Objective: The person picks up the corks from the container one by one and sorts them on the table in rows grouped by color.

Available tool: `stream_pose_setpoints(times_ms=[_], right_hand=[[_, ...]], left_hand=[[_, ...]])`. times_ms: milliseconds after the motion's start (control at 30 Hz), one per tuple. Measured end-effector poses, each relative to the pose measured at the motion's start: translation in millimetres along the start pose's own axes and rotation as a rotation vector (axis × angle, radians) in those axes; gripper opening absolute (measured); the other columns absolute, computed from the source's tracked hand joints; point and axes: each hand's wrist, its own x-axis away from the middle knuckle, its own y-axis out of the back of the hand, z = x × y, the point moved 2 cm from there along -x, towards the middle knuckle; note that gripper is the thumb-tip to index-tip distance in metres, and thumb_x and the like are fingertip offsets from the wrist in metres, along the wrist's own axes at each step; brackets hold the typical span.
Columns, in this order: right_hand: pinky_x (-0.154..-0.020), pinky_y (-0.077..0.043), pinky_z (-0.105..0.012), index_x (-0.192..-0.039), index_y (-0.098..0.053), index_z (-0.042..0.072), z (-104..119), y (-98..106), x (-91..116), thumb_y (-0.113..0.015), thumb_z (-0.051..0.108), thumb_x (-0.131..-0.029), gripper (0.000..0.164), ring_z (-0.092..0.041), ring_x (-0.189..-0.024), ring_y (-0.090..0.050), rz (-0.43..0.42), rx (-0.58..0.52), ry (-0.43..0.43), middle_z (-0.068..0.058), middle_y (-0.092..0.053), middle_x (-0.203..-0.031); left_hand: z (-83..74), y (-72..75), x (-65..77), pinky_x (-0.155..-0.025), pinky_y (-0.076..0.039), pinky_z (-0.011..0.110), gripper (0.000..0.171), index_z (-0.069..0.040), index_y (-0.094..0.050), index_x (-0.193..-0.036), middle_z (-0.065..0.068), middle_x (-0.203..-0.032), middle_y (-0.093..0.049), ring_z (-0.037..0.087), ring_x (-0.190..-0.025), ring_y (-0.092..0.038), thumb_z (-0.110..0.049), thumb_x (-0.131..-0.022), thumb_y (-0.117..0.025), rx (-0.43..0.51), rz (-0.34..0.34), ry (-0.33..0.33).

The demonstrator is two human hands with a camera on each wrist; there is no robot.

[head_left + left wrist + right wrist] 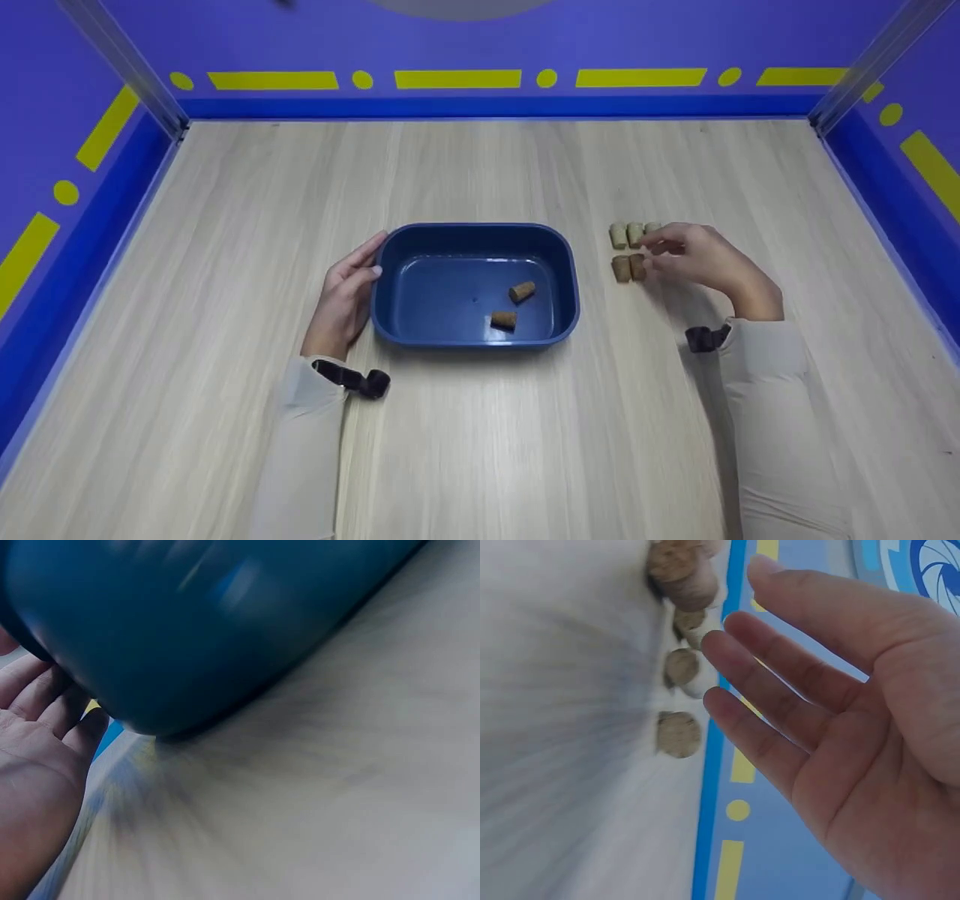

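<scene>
A dark blue rectangular bin holds two brown corks, one cork behind the other, both lying on their sides. Against its left outer wall rests my left hand, thumb at the rim; the left wrist view shows the fingers extended along the wall. To the right of the bin stand two short rows of corks, darker front ones and paler rear ones. My right hand reaches over their right end, thumb and fingers apart; it hides part of both rows. In the right wrist view its fingers are loosely extended beside the corks.
The pale wood-grain table is enclosed by blue walls with yellow marks at the back and both sides. Dark wrist cameras are strapped on both sleeves. Between the bin and the cork rows lies a strip of bare tabletop.
</scene>
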Motion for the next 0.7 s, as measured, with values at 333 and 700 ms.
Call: stream_pose_setpoints(times_ms=[333,700], right_hand=[[-0.09,-0.048,-0.047,-0.123,-0.064,0.001,31,10,-7,-0.059,0.008,-0.091,0.033,-0.03,-0.106,-0.061,-0.025,0.038,0.01,-0.018,-0.066,-0.117],[-0.089,-0.05,-0.044,-0.119,-0.067,0.007,76,11,-22,-0.067,0.012,-0.088,0.032,-0.025,-0.103,-0.063,0.036,0.089,0.107,-0.01,-0.069,-0.113]], left_hand=[[-0.1,-0.2,0.0,-0.098,-0.045,0.02,0.056,0.014,-0.031,-0.142,0.015,-0.145,-0.048,0.007,-0.125,-0.051,0.011,-0.087,-0.041,-0.008,0.002,-0.009],[-0.3,-0.7,-0.8,-0.101,-0.044,0.02,0.055,0.013,-0.034,-0.142,0.018,-0.147,-0.043,0.009,-0.128,-0.048,0.011,-0.087,-0.041,-0.016,-0.007,-0.006]])
